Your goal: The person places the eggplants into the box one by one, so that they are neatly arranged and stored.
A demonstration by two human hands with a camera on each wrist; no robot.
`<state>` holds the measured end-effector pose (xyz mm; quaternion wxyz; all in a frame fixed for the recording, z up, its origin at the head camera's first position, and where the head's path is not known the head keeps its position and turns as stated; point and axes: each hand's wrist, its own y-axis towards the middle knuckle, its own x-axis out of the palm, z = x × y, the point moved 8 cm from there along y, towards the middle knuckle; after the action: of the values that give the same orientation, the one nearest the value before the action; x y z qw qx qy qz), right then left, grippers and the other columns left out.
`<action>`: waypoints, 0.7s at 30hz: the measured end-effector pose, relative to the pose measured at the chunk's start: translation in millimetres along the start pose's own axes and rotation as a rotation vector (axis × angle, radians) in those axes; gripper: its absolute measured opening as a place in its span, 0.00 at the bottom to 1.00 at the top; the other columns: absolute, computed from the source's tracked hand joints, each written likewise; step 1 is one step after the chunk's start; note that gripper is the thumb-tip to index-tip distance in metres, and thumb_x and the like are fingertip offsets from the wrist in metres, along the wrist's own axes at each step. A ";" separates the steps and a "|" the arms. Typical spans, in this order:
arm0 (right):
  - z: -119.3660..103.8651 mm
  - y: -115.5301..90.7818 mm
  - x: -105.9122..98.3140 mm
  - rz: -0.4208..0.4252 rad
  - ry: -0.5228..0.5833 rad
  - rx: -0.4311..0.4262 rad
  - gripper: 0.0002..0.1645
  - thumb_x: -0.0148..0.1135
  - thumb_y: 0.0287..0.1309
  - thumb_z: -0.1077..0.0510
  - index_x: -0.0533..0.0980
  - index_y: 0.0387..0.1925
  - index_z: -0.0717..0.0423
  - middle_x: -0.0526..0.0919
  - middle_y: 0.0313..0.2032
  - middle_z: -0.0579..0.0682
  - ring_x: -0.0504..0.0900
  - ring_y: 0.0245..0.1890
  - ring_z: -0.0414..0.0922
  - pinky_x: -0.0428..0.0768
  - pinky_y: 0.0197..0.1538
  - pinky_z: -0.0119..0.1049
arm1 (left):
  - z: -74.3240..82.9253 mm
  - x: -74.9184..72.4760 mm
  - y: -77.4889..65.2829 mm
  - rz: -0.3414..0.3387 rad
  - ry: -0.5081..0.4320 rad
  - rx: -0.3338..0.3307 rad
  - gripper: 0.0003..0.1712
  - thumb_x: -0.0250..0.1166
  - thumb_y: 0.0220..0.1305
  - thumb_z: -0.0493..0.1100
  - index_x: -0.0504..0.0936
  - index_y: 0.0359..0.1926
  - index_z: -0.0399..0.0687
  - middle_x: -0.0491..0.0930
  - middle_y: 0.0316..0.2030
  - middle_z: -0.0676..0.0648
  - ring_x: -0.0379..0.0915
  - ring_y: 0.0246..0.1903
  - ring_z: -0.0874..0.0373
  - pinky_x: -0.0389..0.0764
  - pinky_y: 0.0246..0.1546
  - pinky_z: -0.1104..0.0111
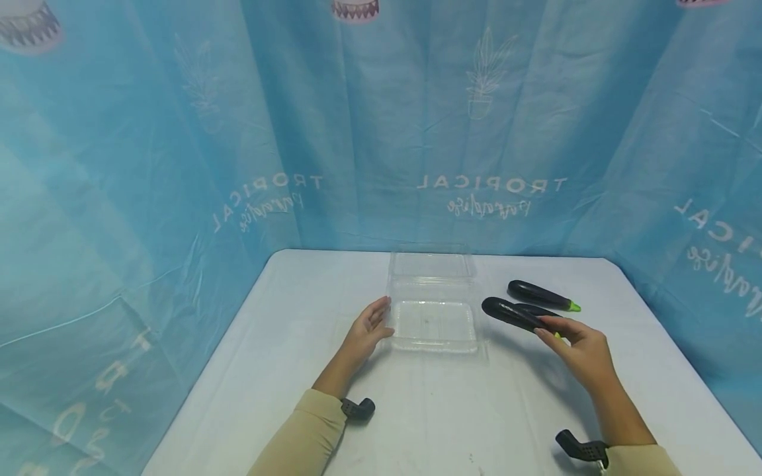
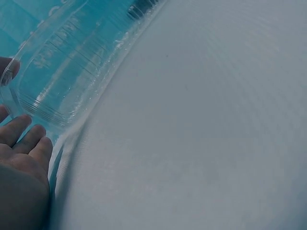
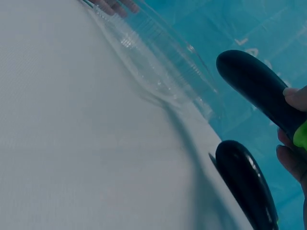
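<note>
Pinches a dark eggplant (image 1: 508,312) close to its green stem (image 3: 301,136) between thumb and fingers of the right hand (image 1: 580,352), holding it raised over the right half of the tabletop (image 1: 440,410), blunt end pointing left, just beside the right wall of the clear plastic clamshell (image 1: 437,345). Rests the left hand (image 1: 364,327) at the clamshell's left side, fingers loosely extended and set wide of the thumb; cannot tell how firmly they press. Places the clamshell about midway between the tabletop's left and right edges, with its lid (image 1: 431,266) folded back towards the far edge. For good handling, hold the pinch firm without squeezing hard, given smooth, glossy skin likely to slip under a loose grip. Expect some droop at the blunt end, with the grip so near the stem; stiffen the wrist a little to counter it. If moving left, raise that end above the clamshell's rim first, to spare the thin plastic a knock, and turn the length along the clamshell's long side. Brace lightly with the left hand, enough to stop sliding but not to bow the wall. Watch a second eggplant (image 1: 538,295) and a third (image 1: 538,310), lying close together towards the tabletop's far right corner, and avoid brushing or rolling either.
</note>
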<state>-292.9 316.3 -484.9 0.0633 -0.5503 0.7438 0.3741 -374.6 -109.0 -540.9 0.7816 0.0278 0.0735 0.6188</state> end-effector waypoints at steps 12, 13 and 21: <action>-23.1 26.5 26.5 -0.010 0.145 -0.026 0.17 0.78 0.61 0.62 0.87 0.51 0.62 0.89 0.45 0.57 0.82 0.48 0.31 0.75 0.56 0.17 | -2.1 -3.1 0.0 -0.007 -0.010 0.018 0.43 0.67 0.65 0.31 0.64 0.79 0.45 0.63 0.78 0.47 0.56 0.77 0.51 0.62 0.75 0.64; -25.6 28.9 29.3 -0.016 0.157 -0.030 0.17 0.78 0.61 0.62 0.87 0.50 0.62 0.89 0.45 0.57 0.83 0.47 0.32 0.76 0.56 0.17 | -2.1 -2.9 0.3 -0.009 -0.015 0.021 0.43 0.67 0.64 0.31 0.64 0.79 0.44 0.63 0.78 0.47 0.56 0.77 0.50 0.61 0.75 0.63; -37.8 42.3 46.9 -0.052 0.186 -0.099 0.17 0.77 0.61 0.65 0.87 0.51 0.61 0.89 0.44 0.55 0.87 0.40 0.35 0.83 0.47 0.20 | -4.8 0.0 1.2 -0.008 -0.010 0.025 0.43 0.67 0.64 0.30 0.65 0.79 0.45 0.64 0.77 0.48 0.57 0.77 0.52 0.62 0.74 0.65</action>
<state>-335.6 261.2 -461.1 -0.0236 -0.6042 0.7126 0.3558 -376.4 -108.9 -545.5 0.7841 0.0404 0.0776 0.6144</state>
